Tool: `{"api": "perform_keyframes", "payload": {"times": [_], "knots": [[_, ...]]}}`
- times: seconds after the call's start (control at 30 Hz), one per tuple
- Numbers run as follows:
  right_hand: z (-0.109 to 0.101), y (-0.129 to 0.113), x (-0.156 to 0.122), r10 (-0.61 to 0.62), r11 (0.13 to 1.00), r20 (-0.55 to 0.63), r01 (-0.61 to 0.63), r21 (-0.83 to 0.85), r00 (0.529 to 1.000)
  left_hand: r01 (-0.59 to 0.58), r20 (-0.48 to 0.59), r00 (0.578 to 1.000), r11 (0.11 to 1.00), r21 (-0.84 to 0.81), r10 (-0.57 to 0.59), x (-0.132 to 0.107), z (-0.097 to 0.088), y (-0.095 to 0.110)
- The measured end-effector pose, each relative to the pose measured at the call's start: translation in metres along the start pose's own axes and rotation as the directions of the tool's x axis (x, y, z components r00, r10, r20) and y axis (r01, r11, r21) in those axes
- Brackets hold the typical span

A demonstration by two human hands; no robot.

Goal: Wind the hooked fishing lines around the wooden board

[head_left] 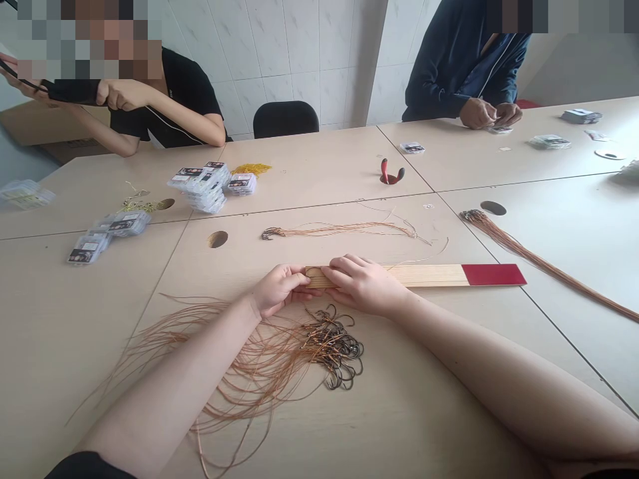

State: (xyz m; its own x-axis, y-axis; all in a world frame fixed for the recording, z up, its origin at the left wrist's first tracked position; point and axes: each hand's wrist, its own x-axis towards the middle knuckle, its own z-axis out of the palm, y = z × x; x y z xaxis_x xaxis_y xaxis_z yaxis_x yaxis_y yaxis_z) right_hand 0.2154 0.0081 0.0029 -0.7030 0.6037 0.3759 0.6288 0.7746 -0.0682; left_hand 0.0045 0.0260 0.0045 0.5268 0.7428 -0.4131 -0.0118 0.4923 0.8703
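My left hand [280, 290] grips the left end of a long, flat wooden-looking strip [429, 275] with a dark red right end. My right hand [363, 285] is closed over the same strip, a little right of the left hand. A fishing hook lies partly visible on the strip between my fingers, and its thin line shows above the strip at the right. Just below my hands lies a pile of dark fishing hooks [335, 346]. Their orange-brown lines [249, 372] fan out to the left, partly under my left forearm.
Beyond the strip lies a bundle of hooked lines [344, 228]; another bundle [529, 249] runs along the right. Small plastic boxes [204, 186] are stacked at the left. Red-handled pliers [392, 174] stand in a table hole. Two people sit across the table [309, 166].
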Motion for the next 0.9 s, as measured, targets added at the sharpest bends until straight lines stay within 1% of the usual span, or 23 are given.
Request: {"api": "perform_keyframes", "payload": {"times": [0.13, 0.27, 0.53, 0.9], "knots": [[-0.0001, -0.0011, 0.0001, 0.005, 1.0, 0.0, -0.005, -0.024, 1.0, -0.002, -0.038, 0.999, 1.0, -0.01, 0.002, -0.0007, 0.0019, 0.001], [-0.0008, -0.0014, 0.0006, 0.01, 1.0, -0.002, -0.01, -0.011, 1.0, -0.004, -0.053, 0.999, 1.0, -0.023, 0.003, -0.0007, 0.0025, 0.0012], [-0.0025, -0.0004, 0.0008, 0.015, 0.998, 0.034, -0.017, 0.059, 0.999, 0.009, -0.02, 1.0, 1.0, 0.0, -0.009, -0.0009, 0.002, 0.0009], [-0.0018, -0.0003, 0.0, 0.028, 0.993, 0.026, -0.031, 0.112, 0.999, 0.011, 0.016, 1.0, 1.0, 0.017, -0.011, 0.0, 0.0009, 0.0005]]}}
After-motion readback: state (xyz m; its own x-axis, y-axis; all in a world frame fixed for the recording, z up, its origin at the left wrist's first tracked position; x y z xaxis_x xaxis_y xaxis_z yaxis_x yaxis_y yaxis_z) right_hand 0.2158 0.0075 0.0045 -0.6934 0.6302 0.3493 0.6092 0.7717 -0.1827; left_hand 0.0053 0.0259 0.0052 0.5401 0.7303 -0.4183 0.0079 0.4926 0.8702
